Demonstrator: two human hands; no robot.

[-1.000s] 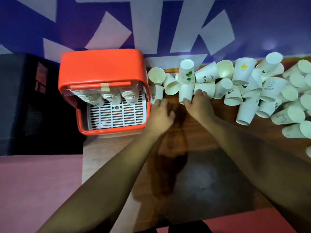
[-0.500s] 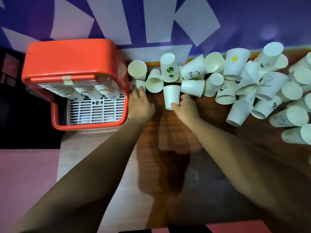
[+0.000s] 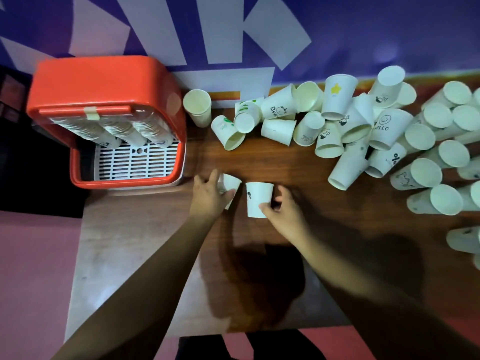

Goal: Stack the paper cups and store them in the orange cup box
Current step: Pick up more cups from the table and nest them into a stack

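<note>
The left hand (image 3: 210, 196) and right hand (image 3: 283, 211) are both bare, and each runs back into an uncovered forearm. The left forearm (image 3: 145, 276) shows only skin all the way across the wooden table (image 3: 272, 162) and past its near edge. The right forearm (image 3: 363, 276) is just as bare, its outline softened by blur. Below the table's near edge, between the two forearms, dark clothing (image 3: 285, 345) shows as two dark shapes side by side. Its fabric and cut are too dim to make out.
</note>
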